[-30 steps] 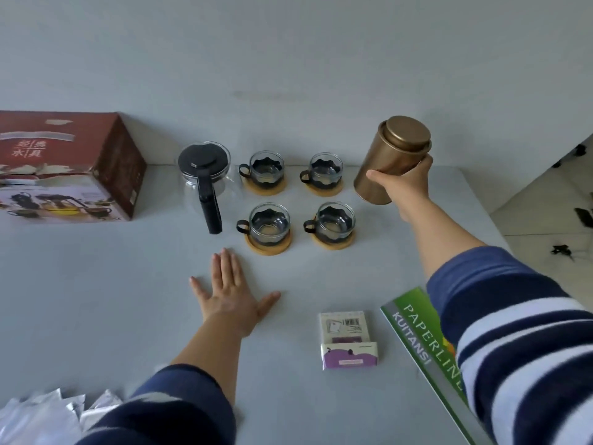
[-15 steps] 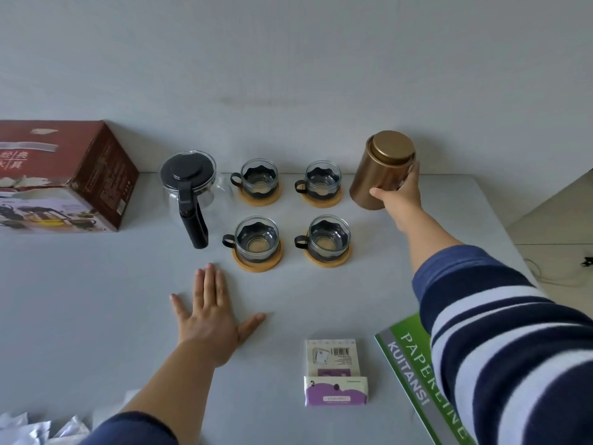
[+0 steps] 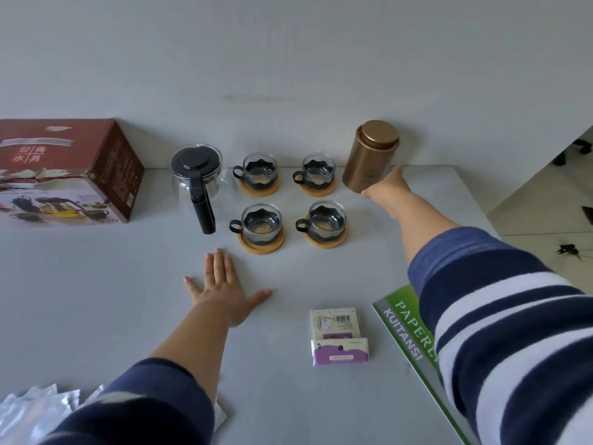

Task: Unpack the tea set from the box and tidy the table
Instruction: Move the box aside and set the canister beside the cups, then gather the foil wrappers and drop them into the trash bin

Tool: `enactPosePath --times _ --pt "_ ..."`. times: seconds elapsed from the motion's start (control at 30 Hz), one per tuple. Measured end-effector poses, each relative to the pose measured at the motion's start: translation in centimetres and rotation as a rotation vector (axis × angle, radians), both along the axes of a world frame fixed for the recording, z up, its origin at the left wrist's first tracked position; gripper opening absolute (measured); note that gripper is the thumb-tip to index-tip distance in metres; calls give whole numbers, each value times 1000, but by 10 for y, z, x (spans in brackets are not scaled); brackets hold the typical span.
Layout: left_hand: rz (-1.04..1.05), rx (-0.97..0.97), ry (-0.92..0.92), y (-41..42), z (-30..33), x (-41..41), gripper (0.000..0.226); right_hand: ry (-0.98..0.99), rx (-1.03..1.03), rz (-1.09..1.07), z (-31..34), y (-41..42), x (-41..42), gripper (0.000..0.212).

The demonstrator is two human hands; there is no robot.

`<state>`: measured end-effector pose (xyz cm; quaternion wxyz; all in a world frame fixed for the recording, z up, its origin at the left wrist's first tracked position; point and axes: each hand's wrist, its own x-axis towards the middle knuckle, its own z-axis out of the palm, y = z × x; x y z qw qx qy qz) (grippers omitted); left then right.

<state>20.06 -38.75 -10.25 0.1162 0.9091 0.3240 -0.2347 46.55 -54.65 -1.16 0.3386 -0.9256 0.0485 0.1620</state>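
Note:
A glass teapot [image 3: 197, 181] with a black lid and handle stands at the back of the grey table [image 3: 96, 300]. To its right, several glass cups on round wooden coasters form a square; the front left one [image 3: 260, 227] is nearest my left hand. A bronze tin canister [image 3: 369, 155] stands upright at the back right of the cups. My right hand [image 3: 386, 184] reaches to its lower right side, thumb and fingers against the wall of the tin. My left hand [image 3: 224, 290] lies flat on the table, fingers spread, in front of the cups.
The red tea set box [image 3: 64, 171] sits at the back left. A small purple and white packet [image 3: 338, 337] and a green booklet [image 3: 407, 335] lie at the front right. Silvery plastic wrappers [image 3: 35, 409] lie at the front left edge. The table's right edge drops to a tiled floor.
My right hand has carried the bronze canister from tilted in the air down to the table behind the cups, where it now stands upright. My left hand has stayed flat.

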Motion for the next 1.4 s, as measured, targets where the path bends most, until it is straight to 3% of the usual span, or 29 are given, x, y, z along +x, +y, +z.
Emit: enactPosePath --times 0.13,0.23,0.53,0.73,0.9,1.1,1.2,1.4 --pt "-93 -65 -112 18 24 -16 80 -96 -157 229 24 4 -64 75" --pt "-108 -62 -164 34 42 -52 72 -98 -125 331 31 11 -127 66" --pt "31 -19 -179 97 51 -225 63 96 -104 473 2 36 -319 71" --pt "192 61 -212 123 38 -324 77 151 -182 508 -30 57 -398 66" --pt "486 12 -174 133 20 -367 99 36 -255 427 -62 70 -435 54" --pt "492 85 -309 108 14 -362 98 -90 -378 383 -81 89 -462 47" --pt "450 13 -363 87 17 -351 103 -87 -345 342 -75 106 -478 54" --pt "573 -354 -518 73 23 -331 105 151 -68 127 -65 134 -504 101"
